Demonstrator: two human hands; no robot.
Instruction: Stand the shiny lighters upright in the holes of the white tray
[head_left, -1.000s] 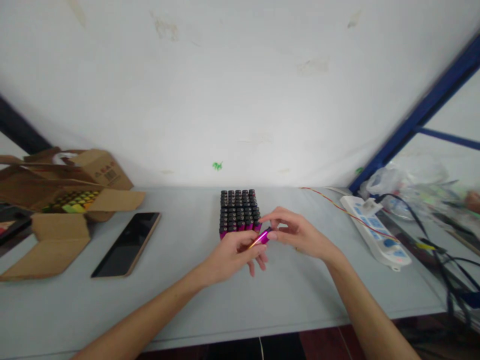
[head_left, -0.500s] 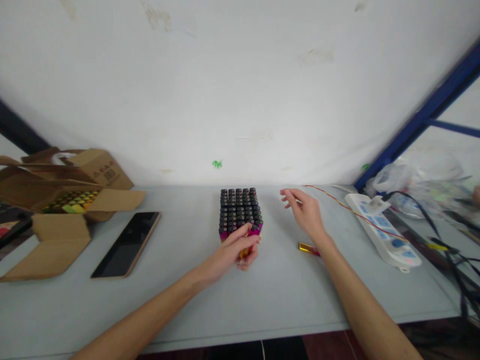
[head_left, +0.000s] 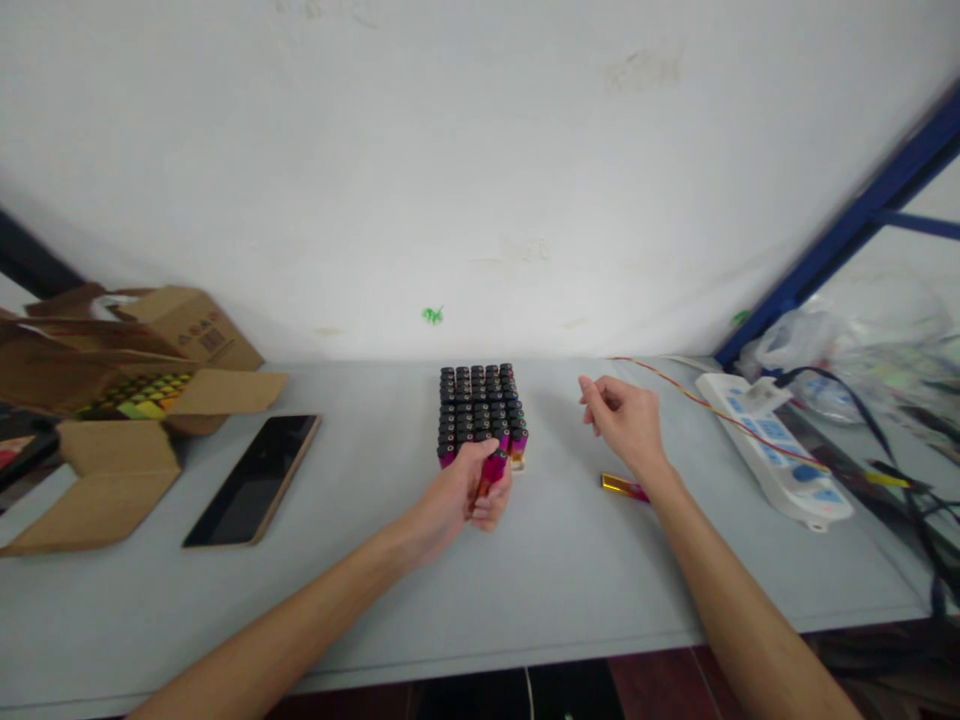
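A block of upright lighters (head_left: 480,405) with black tops and magenta bodies stands in close rows on the grey table, near the wall. My left hand (head_left: 469,485) is closed around a magenta and gold lighter (head_left: 491,470), tilted, just in front of the block's nearest row. To the right of the block, my right hand (head_left: 626,415) hovers with fingers curled and thumb pressed in, and nothing shows in it. A loose magenta lighter with a gold end (head_left: 621,486) lies on the table below my right wrist, partly covered by the forearm.
On the left an open cardboard box (head_left: 225,392) holds yellow and black pieces. A dark phone (head_left: 255,480) lies beside it. A white power strip (head_left: 780,450), a thin red-yellow wire (head_left: 675,388), black cables and plastic bags (head_left: 787,350) occupy the right side.
My left hand has drawn slightly back from the block with the lighter, now tilted more plainly into view. My right hand's fingers have curled in, and it has shifted slightly right.
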